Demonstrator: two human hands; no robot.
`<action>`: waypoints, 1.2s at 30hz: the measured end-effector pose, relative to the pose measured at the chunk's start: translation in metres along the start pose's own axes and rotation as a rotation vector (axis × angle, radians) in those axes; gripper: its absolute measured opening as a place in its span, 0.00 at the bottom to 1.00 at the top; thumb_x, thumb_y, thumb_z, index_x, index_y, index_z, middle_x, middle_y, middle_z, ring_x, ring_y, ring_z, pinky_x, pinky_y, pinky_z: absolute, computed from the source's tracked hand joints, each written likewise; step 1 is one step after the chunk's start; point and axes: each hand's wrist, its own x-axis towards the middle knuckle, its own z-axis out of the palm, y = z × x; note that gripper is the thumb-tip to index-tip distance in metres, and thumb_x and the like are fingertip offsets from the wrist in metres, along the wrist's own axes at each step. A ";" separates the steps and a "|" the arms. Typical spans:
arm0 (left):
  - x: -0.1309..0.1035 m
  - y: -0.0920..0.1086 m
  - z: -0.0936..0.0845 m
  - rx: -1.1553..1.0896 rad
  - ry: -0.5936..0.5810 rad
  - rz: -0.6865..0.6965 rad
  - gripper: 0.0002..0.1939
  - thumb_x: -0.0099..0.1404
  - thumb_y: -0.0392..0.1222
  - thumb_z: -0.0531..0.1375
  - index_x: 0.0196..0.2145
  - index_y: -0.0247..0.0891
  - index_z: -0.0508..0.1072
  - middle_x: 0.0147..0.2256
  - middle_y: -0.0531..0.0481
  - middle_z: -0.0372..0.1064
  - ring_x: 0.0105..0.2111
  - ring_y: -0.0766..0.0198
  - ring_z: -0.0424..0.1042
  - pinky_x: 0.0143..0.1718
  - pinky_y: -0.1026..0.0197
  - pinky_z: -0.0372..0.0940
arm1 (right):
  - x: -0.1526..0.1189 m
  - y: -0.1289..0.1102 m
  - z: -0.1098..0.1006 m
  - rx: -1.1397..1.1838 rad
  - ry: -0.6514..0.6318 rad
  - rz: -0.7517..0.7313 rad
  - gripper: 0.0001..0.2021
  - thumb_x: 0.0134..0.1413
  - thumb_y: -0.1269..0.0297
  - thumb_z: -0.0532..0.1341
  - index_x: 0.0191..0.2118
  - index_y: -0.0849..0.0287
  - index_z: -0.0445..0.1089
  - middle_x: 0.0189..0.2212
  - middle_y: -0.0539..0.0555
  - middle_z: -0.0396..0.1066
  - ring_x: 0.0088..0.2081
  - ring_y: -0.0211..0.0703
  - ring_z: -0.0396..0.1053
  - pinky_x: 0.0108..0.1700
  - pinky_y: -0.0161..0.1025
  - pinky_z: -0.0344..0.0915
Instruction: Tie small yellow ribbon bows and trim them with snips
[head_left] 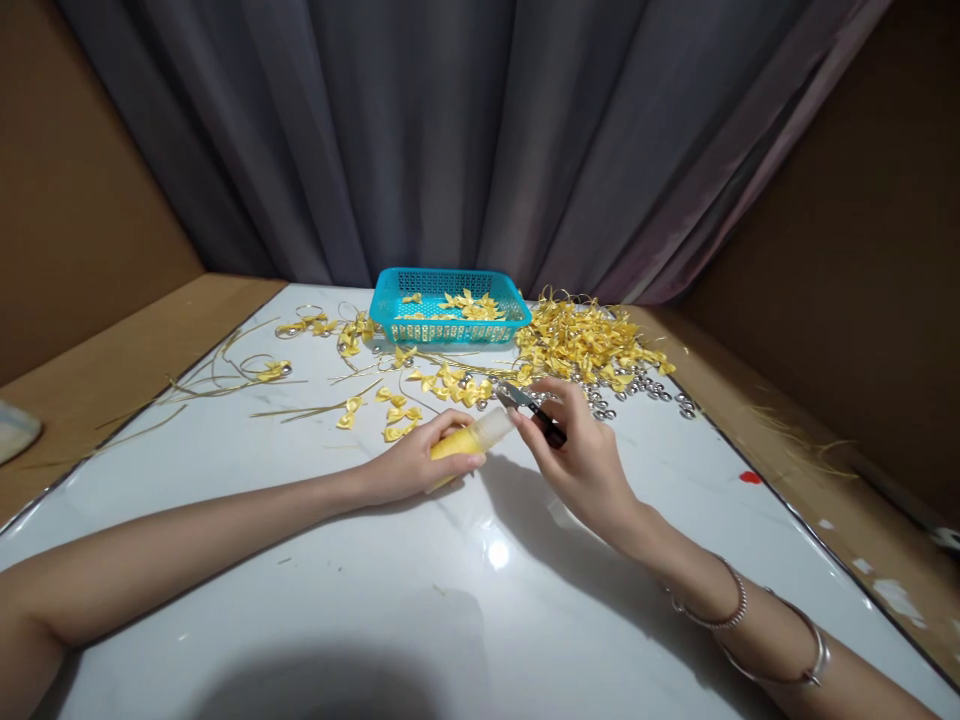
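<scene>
My left hand (416, 460) is wrapped round a small yellow bottle (454, 445) with a frosted, translucent cap that points up and to the right. My right hand (589, 470) holds thread snips (536, 408) with a black handle, blades pointing away to the upper left. The right fingertips come close to the bottle's cap, and I cannot tell whether they touch it. Just beyond my hands lie several yellow ribbon bows (401, 412), some loose and some with silver beads (600, 405) near them.
A turquoise basket (450, 330) holding yellow bows stands at the back of the white table (360, 620). To its right is a heap of yellow bows with gold cords (577, 340). Loose gold cords (289, 412) lie at left. A grey curtain (435, 130) hangs behind.
</scene>
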 end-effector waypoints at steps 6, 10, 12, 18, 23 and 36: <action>-0.002 0.003 -0.001 0.264 0.042 0.128 0.18 0.57 0.48 0.61 0.44 0.41 0.68 0.40 0.47 0.67 0.38 0.57 0.66 0.40 0.58 0.60 | 0.009 0.007 -0.010 -0.057 0.106 -0.001 0.10 0.57 0.62 0.54 0.44 0.58 0.56 0.19 0.44 0.55 0.18 0.34 0.55 0.22 0.33 0.52; -0.005 0.005 0.000 0.330 0.002 0.188 0.19 0.57 0.48 0.61 0.45 0.42 0.68 0.41 0.46 0.68 0.37 0.57 0.66 0.40 0.57 0.61 | 0.019 0.024 -0.020 -0.117 0.205 0.028 0.11 0.57 0.61 0.55 0.44 0.58 0.57 0.20 0.47 0.60 0.19 0.36 0.57 0.24 0.35 0.55; -0.005 0.005 0.001 0.344 -0.001 0.201 0.19 0.57 0.48 0.60 0.46 0.42 0.67 0.43 0.46 0.68 0.39 0.56 0.67 0.40 0.56 0.61 | 0.025 0.034 -0.026 -0.124 0.260 0.061 0.12 0.55 0.59 0.57 0.43 0.58 0.59 0.21 0.47 0.60 0.20 0.37 0.58 0.25 0.36 0.55; -0.006 0.003 0.000 0.360 -0.002 0.216 0.26 0.59 0.46 0.59 0.55 0.46 0.61 0.53 0.46 0.63 0.48 0.52 0.64 0.48 0.52 0.59 | 0.036 0.039 -0.040 0.407 0.103 0.485 0.19 0.44 0.51 0.65 0.37 0.57 0.61 0.14 0.40 0.47 0.14 0.31 0.45 0.17 0.34 0.42; -0.007 0.003 0.003 0.403 0.049 0.306 0.25 0.60 0.44 0.59 0.55 0.47 0.62 0.54 0.47 0.62 0.52 0.53 0.62 0.53 0.53 0.56 | 0.029 0.022 -0.031 0.737 -0.385 0.693 0.25 0.37 0.52 0.69 0.21 0.56 0.51 0.15 0.38 0.40 0.15 0.26 0.36 0.17 0.32 0.33; -0.004 0.006 -0.004 -0.153 -0.080 -0.040 0.39 0.55 0.46 0.63 0.60 0.40 0.51 0.34 0.45 0.69 0.25 0.67 0.65 0.25 0.64 0.61 | 0.016 0.028 0.004 1.074 -0.517 0.740 0.18 0.35 0.66 0.69 0.20 0.59 0.56 0.24 0.48 0.65 0.28 0.35 0.64 0.36 0.37 0.61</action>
